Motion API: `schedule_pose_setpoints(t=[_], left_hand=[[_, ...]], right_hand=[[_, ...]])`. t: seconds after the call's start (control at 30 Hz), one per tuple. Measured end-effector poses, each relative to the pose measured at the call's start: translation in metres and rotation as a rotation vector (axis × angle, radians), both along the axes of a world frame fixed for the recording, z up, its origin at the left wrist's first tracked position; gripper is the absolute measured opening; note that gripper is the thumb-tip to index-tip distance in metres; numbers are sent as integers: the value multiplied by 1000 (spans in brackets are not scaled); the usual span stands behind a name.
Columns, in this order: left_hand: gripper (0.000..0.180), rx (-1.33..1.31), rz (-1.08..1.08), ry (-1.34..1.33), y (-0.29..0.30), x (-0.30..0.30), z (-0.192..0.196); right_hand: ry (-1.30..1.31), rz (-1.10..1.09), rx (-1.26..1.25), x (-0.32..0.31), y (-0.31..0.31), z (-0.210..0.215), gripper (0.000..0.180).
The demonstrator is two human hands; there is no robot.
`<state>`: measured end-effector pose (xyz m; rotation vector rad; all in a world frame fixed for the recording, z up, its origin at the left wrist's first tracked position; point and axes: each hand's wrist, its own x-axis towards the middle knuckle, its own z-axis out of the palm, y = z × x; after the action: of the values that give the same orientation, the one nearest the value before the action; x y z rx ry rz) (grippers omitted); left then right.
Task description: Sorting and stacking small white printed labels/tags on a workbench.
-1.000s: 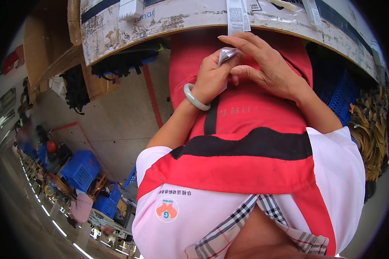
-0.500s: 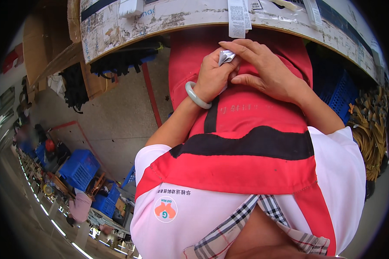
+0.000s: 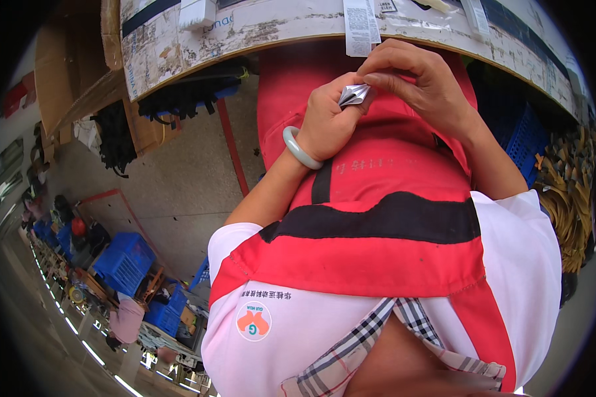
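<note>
Both hands meet in front of my red apron point(image 3: 377, 178), just below the worn white edge of a workbench point(image 3: 258, 33). My left hand point(image 3: 324, 122), with a pale green bangle point(image 3: 298, 149) on its wrist, is closed around a small crumpled silvery foil piece point(image 3: 354, 94). The fingertips of my right hand point(image 3: 424, 86) pinch the foil's upper right tip. Only the foil's folded top shows; the rest is hidden inside the left fist.
A white paper label point(image 3: 361, 26) hangs over the bench edge right above the hands. Black items point(image 3: 185, 92) and cardboard point(image 3: 66, 73) sit under the bench at left. Blue crates point(image 3: 122, 261) stand on the floor lower left, another blue crate point(image 3: 526, 135) and yellowish strips point(image 3: 569, 192) at right.
My right hand has lifted off the back of the left hand and now pinches the foil's tip. Both hands shifted slightly; the foil shows more.
</note>
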<state>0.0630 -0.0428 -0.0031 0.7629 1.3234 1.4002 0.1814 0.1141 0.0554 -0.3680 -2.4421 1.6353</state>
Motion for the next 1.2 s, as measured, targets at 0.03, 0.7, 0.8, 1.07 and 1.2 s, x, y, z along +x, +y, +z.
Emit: schedule_pose_setpoints(t=[0.03, 0.7, 0.8, 1.07, 1.2], left_hand=[[35, 52, 30, 101, 1, 1, 2], [65, 108, -44, 249, -1, 1, 12], [62, 130, -35, 243, -1, 2, 11], [54, 160, -12, 280, 1, 2, 6], [52, 78, -58, 69, -1, 0, 0]], right_hand=[[25, -8, -8, -1, -3, -2, 8], [-83, 178, -19, 1, 8, 4, 13], [-52, 190, 17, 2, 7, -1, 13], [13, 169, 146, 1, 4, -2, 12], [0, 181, 119, 2, 6, -1, 12]])
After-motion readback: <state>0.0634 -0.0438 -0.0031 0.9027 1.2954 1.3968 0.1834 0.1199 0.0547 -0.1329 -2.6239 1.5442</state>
